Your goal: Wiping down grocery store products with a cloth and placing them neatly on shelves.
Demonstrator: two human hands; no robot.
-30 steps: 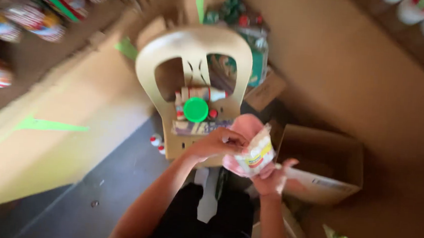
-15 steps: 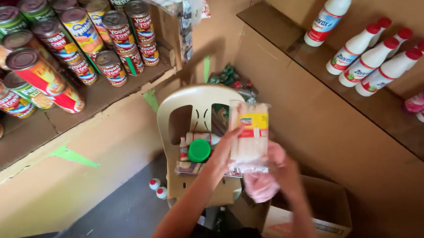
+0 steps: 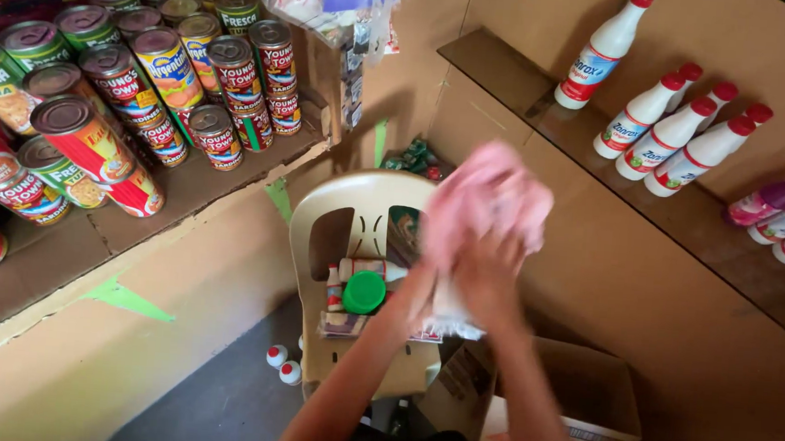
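From the head camera, both hands are raised over the cream plastic chair (image 3: 357, 200). The right hand (image 3: 490, 278) is closed on a pink cloth (image 3: 486, 195), bunched and blurred, pressed against a clear packet (image 3: 455, 312) that the left hand (image 3: 415, 291) grips from the near side. Cans (image 3: 145, 74) crowd the left shelf; white bottles (image 3: 666, 129) stand on the far right ledge; an open cardboard box (image 3: 583, 400) sits near right. Wiping would go best, I'd judge, with the packet held firm and every face turned to the cloth.
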